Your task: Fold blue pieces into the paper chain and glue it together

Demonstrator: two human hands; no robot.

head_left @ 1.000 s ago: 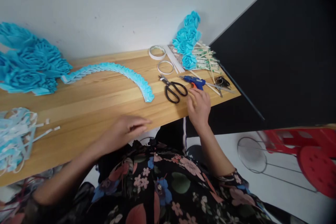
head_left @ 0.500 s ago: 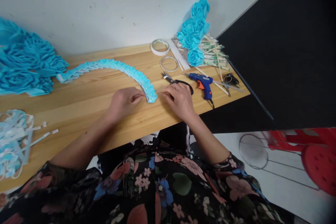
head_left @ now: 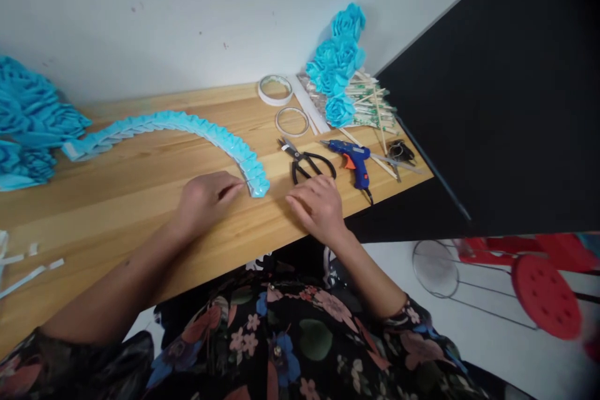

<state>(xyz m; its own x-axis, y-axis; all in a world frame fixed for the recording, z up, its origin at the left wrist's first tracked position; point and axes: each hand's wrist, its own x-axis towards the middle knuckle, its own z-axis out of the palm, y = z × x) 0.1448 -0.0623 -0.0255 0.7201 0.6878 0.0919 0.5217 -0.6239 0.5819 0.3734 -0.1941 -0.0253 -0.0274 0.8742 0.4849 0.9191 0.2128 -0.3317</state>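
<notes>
A long blue pleated ribbon strip (head_left: pixel 213 132) curves in an arc across the wooden table. My left hand (head_left: pixel 206 203) is closed in a pinch beside the strip's near right end. A fine pale line shows between those fingertips and the ribbon; what it is I cannot make out. To the right of this end, my right hand (head_left: pixel 319 206) is closed with thumb and forefinger together, apart from the ribbon. Whatever it may pinch is too small to see. Its knuckles lie just in front of the handles of black scissors (head_left: pixel 304 159).
A blue glue gun (head_left: pixel 354 156) lies right of the scissors. Behind are tape rolls (head_left: pixel 275 90), blue ribbon roses (head_left: pixel 337 62) and wooden sticks (head_left: pixel 375 106). More blue roses (head_left: pixel 32 106) stand left, with white scraps (head_left: pixel 28 278) nearer. A dark panel (head_left: pixel 492 106) rises on the right.
My right hand has drawn back from the ribbon's end, rightward and toward me, uncovering the scissors' handles. My left hand stays by that end. The whole view has shifted slightly.
</notes>
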